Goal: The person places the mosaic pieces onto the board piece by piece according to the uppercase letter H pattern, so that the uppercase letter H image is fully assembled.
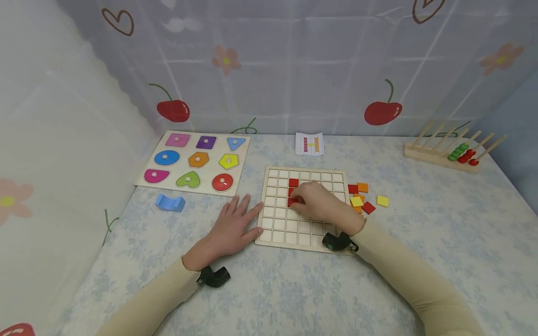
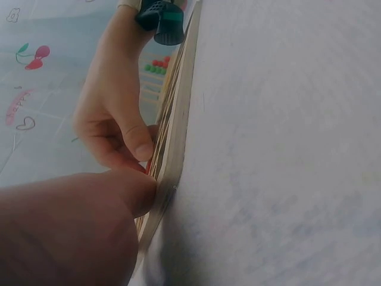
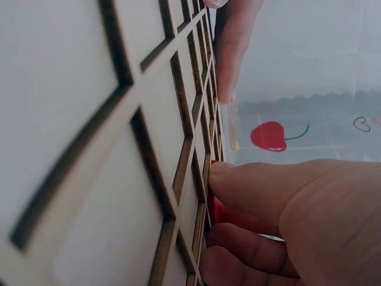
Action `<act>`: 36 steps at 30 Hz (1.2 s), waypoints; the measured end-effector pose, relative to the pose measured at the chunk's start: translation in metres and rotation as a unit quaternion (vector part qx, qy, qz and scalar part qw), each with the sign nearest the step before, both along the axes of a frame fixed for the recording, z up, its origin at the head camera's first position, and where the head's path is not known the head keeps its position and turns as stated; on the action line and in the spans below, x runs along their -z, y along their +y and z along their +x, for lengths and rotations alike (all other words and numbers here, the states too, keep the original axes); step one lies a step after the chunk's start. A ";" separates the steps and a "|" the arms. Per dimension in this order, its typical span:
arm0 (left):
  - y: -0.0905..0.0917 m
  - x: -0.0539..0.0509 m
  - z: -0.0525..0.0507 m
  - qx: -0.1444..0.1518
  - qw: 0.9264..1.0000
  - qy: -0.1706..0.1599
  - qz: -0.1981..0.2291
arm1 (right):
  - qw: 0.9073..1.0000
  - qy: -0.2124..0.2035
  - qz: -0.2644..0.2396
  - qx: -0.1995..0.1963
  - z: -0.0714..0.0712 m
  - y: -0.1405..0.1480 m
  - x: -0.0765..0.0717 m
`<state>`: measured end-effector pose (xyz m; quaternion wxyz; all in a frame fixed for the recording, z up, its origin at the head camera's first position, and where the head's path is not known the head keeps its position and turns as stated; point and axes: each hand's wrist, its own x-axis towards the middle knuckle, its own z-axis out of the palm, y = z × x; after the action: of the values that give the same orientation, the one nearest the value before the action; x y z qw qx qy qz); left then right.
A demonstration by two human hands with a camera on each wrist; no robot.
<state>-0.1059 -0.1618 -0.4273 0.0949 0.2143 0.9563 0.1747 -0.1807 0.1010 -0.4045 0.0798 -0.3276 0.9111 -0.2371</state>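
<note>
On the table lies a wooden grid board [image 1: 275, 224] with a column of red tiles [image 1: 293, 182] in its upper middle. My right hand [image 1: 319, 203] is over the board, its thumb and fingers pinching a red tile [image 1: 291, 202] at the column's lower end. Red shows between the thumb and fingers of the right hand [image 3: 268, 208] in the right wrist view. My left hand [image 1: 230, 228] is spread flat on the table, with thumb and index finger touching the board's left edge. Loose red, orange and yellow tiles [image 1: 368, 207] lie at the board's right side, partly overlapping.
A shape puzzle board [image 1: 214, 168] with knobbed pieces lies at the back left, a blue block [image 1: 170, 203] in front of it. Behind the grid stands a small pattern card [image 1: 309, 144]. A wooden peg rack [image 1: 441, 158] with green and red beads is at the back right.
</note>
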 end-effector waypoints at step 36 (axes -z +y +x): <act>0.001 0.002 0.000 -0.004 1.000 0.001 -0.003 | 1.000 -0.008 -0.007 -0.010 -0.002 0.002 0.004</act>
<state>-0.1064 -0.1612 -0.4293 0.0936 0.2102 0.9579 0.1717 -0.1827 0.1028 -0.4090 0.0869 -0.3350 0.9055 -0.2455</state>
